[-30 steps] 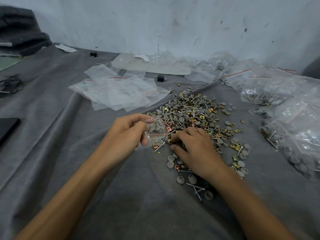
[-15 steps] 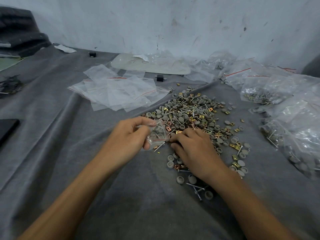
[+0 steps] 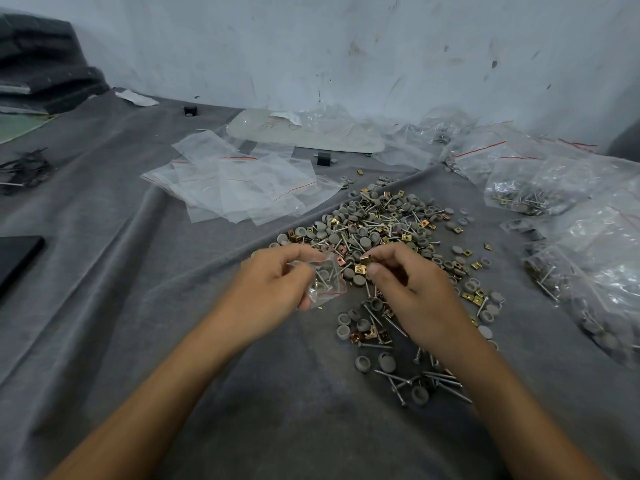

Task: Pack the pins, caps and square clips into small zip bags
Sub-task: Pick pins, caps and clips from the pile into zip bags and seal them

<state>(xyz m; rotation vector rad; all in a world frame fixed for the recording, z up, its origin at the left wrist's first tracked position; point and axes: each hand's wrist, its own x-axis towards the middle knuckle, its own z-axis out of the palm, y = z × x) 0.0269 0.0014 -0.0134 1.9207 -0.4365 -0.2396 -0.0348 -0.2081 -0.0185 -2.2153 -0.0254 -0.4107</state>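
My left hand (image 3: 273, 285) grips a small clear zip bag (image 3: 327, 280) with pins and grey caps inside, held just above the grey cloth. My right hand (image 3: 412, 292) is lifted off the pile and pinches a brass square clip (image 3: 365, 259) right beside the bag's mouth. Behind both hands spreads the loose pile of grey caps, pins and brass clips (image 3: 377, 223). More loose pieces (image 3: 374, 334) lie under and in front of my right wrist.
Empty zip bags (image 3: 239, 185) lie fanned out at the back left of the pile. Filled bags (image 3: 568, 216) are heaped along the right side. A dark flat object (image 3: 17, 254) sits at the left edge, and a small black block (image 3: 323, 158) behind the pile.
My right hand rose from the pile, where it was picking among the pieces, and now holds a brass clip at the bag's mouth. My left hand kept hold of the bag.
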